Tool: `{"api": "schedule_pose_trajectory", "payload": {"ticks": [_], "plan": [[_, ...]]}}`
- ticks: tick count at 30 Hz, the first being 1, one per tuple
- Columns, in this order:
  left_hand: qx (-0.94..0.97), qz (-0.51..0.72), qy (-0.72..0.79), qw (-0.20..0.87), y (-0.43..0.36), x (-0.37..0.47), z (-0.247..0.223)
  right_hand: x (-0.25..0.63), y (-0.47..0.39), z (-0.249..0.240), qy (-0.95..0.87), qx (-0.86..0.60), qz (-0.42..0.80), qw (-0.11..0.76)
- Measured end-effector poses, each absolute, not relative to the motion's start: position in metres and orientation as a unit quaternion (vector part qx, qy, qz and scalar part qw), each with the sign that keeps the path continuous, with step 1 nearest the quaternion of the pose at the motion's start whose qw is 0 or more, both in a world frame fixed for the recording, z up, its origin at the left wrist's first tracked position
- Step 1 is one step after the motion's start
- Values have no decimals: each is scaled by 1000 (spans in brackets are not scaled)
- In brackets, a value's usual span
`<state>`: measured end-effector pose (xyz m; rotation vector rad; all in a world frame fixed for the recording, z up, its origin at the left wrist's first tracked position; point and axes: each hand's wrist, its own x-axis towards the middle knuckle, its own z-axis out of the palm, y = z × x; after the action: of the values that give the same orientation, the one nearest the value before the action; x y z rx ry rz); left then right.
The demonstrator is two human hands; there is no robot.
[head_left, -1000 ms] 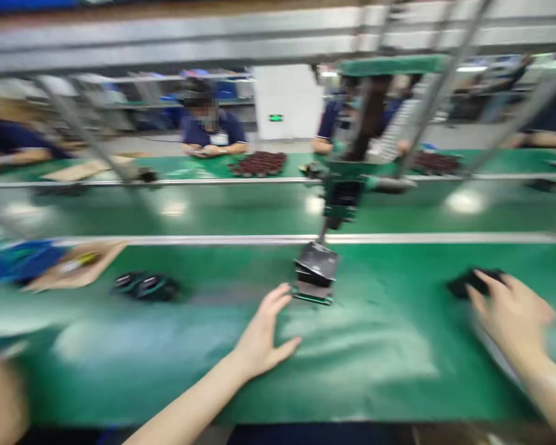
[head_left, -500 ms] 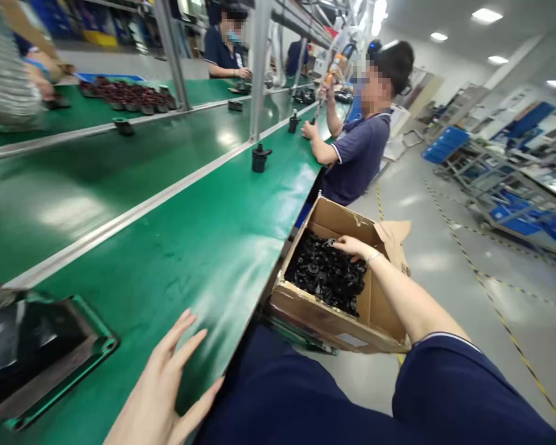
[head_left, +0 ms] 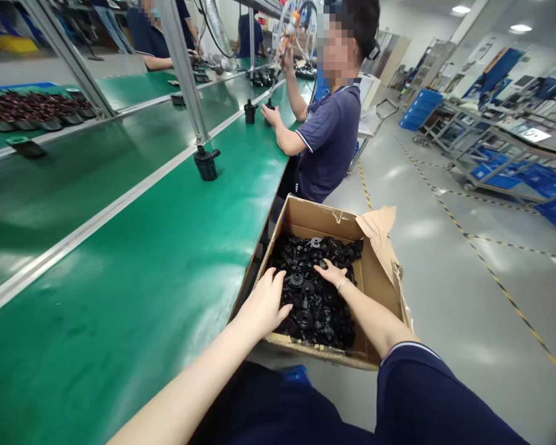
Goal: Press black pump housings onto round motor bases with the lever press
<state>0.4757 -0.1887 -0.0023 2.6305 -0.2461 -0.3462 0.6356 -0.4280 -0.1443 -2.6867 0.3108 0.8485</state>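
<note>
A cardboard box (head_left: 301, 352) with its flaps raised stands beside the green bench (head_left: 134, 290), holding a heap of black plastic parts (head_left: 324, 309). Over the box's left side is my left hand (head_left: 267, 301), fingers apart and holding nothing. My right hand (head_left: 332, 272) is at the heap's right part, fingers spread, its fingertips close to the black parts; nothing shows in its grasp. A pale bracelet circles my right wrist. Whether either hand touches a part is unclear.
A black pump-like part (head_left: 206, 165) stands on the bench near a metal post (head_left: 185, 80). Farther along, a co-worker (head_left: 331, 130) handles a hanging tool beside another black part (head_left: 250, 112). Dark red parts (head_left: 28, 110) lie at the far left. Carts (head_left: 505, 145) stand right.
My left hand has moved from over the bench to the box. My right hand's fingers have spread apart. The view has shifted, and the dark tray-like object at the left is out of sight.
</note>
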Motion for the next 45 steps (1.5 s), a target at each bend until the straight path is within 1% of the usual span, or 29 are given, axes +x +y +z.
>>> {"api": "schedule_pose_trajectory", "payload": {"ticks": [3, 6, 10, 14, 19, 24, 30, 35, 39, 42, 45], "plan": [[944, -265, -47, 191, -229, 525, -19, 639, -422, -150, 115, -921, 316, 196], [920, -352, -12, 174, -265, 564, -42, 646, -432, -146, 126, -893, 354, 248], [899, -401, 38, 171, -270, 594, -77, 654, -449, -141, 152, -850, 396, 313], [877, -422, 51, 224, -249, 600, -110, 655, -450, -146, 166, -805, 443, 357], [858, -427, 57, 280, -248, 595, -133, 654, -448, -152, 193, -734, 527, 383], [855, -413, 74, 306, -251, 593, -134, 657, -447, -155, 229, -682, 586, 372], [844, -402, 95, 343, -248, 594, -135, 670, -442, -150, 214, -601, 668, 382], [827, -393, 120, 382, -251, 596, -141, 667, -428, -158, 190, -579, 664, 432], [820, -355, 150, 423, -250, 595, -144, 651, -424, -157, 158, -536, 670, 489], [813, -327, 163, 453, -245, 593, -143, 641, -415, -152, 148, -515, 685, 494], [810, -301, 153, 479, -240, 591, -137, 634, -405, -144, 147, -526, 675, 495]]}}
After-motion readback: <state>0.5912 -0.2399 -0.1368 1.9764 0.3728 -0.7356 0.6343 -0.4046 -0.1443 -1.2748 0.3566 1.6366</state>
